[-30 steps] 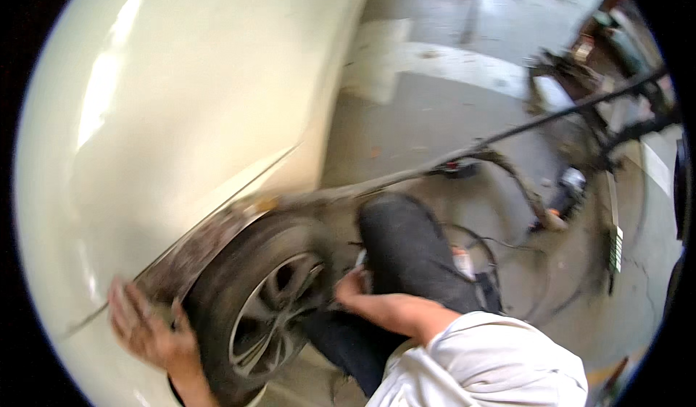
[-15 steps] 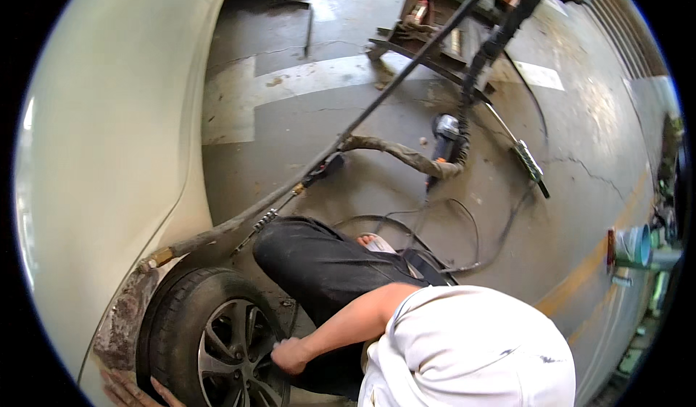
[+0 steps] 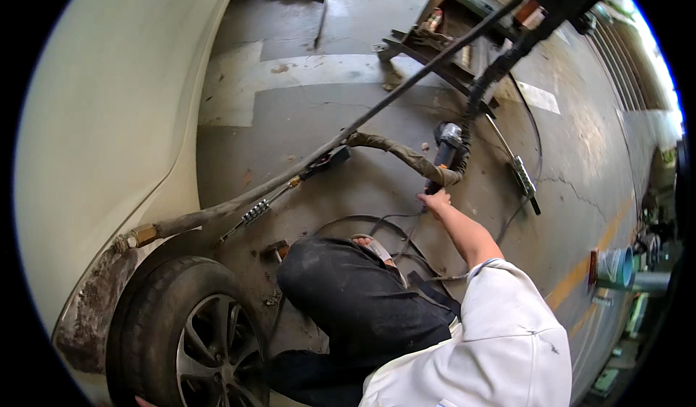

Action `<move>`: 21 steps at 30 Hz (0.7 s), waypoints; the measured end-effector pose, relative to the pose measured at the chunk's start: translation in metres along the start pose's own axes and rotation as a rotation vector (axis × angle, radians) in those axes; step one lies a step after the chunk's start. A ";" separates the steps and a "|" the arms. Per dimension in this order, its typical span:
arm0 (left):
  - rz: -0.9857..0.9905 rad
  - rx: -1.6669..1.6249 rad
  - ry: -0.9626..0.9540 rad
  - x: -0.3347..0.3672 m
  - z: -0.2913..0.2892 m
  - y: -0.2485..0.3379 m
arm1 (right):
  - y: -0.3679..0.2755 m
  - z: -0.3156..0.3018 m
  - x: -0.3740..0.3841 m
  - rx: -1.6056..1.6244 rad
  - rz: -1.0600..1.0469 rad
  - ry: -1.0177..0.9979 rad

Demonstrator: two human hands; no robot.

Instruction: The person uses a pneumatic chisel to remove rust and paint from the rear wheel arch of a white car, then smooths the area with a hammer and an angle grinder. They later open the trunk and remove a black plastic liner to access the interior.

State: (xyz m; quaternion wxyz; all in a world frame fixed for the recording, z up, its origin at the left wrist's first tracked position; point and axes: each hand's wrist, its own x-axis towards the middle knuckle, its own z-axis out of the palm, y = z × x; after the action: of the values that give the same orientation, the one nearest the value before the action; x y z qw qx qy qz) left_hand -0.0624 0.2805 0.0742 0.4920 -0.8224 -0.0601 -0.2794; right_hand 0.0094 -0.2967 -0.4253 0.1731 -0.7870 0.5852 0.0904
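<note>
My right hand [image 3: 436, 202] is stretched out over the concrete floor, fingers curled round the tail of a black angle grinder [image 3: 446, 146] that lies there with its cable [image 3: 500, 66] running up and away. Only a sliver of my left hand [image 3: 138, 402] shows at the bottom edge, beside the tyre [image 3: 156, 313] of the white car [image 3: 109, 117]. My bent knee in dark trousers [image 3: 355, 298] sits between the wheel and the grinder.
A thick hose with a brass fitting [image 3: 145, 233] runs from the rusty wheel arch [image 3: 90, 313] toward the upper right. A thin rod-like tool [image 3: 290, 186] lies beside it. A metal frame [image 3: 442, 52] stands at the back, and a green bucket [image 3: 612, 266] at the right.
My right hand has left the wheel and reached out to the right to the angle grinder. The view has swung away from the car, and my left hand has slid almost out of view.
</note>
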 end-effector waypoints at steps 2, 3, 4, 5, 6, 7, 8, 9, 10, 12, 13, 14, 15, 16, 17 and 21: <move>-0.010 0.045 -0.014 -0.002 0.009 0.004 | 0.011 0.009 0.050 0.346 0.053 -0.168; -0.027 0.087 -0.024 0.000 0.008 0.007 | 0.004 0.001 0.055 0.410 0.147 -0.135; -0.048 -0.001 -0.047 0.001 0.007 0.012 | 0.025 0.026 0.086 0.348 0.225 -0.117; -0.080 0.009 -0.087 0.000 -0.016 0.009 | -0.005 0.028 0.057 0.288 0.234 -0.215; -0.076 -0.167 -0.098 0.003 -0.019 0.023 | 0.015 0.032 0.077 0.378 0.188 -0.197; -0.091 -0.379 -0.116 0.001 -0.035 0.049 | 0.032 0.031 0.099 0.465 0.129 -0.181; -0.204 -0.800 0.022 0.006 -0.014 0.100 | 0.062 0.029 0.124 0.571 0.100 -0.149; -0.302 -1.232 -0.158 0.007 -0.018 0.127 | 0.051 0.028 0.121 0.535 0.003 -0.306; -0.356 -1.430 -0.345 0.015 -0.010 0.154 | 0.038 0.042 0.110 0.582 0.107 -0.247; -0.653 -2.027 -0.530 0.026 0.022 0.223 | 0.025 0.036 0.091 0.561 0.211 -0.217; -0.690 -2.225 -0.513 0.024 0.035 0.255 | 0.029 0.022 0.078 0.662 0.097 -0.414; -0.520 -2.278 -0.564 0.033 0.058 0.280 | 0.042 0.014 0.069 0.689 0.054 -0.431; -0.551 -2.322 -0.478 0.051 0.052 0.294 | 0.055 0.008 0.064 0.736 0.016 -0.447; -0.584 -2.350 -0.376 0.068 0.046 0.302 | 0.065 0.003 0.057 0.720 0.019 -0.479; -0.605 -2.342 -0.371 0.069 0.051 0.301 | 0.063 -0.007 0.033 0.734 0.077 -0.482; -0.595 -2.254 -0.526 0.042 0.041 0.290 | 0.130 -0.021 -0.003 0.689 -0.053 -0.597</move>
State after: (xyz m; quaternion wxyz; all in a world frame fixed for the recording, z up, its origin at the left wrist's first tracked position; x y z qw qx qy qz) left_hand 0.0971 0.1600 -0.1434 -0.6179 -0.7768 -0.0682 -0.1011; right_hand -0.1171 -0.3348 -0.4264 0.5882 -0.6378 0.4851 0.1090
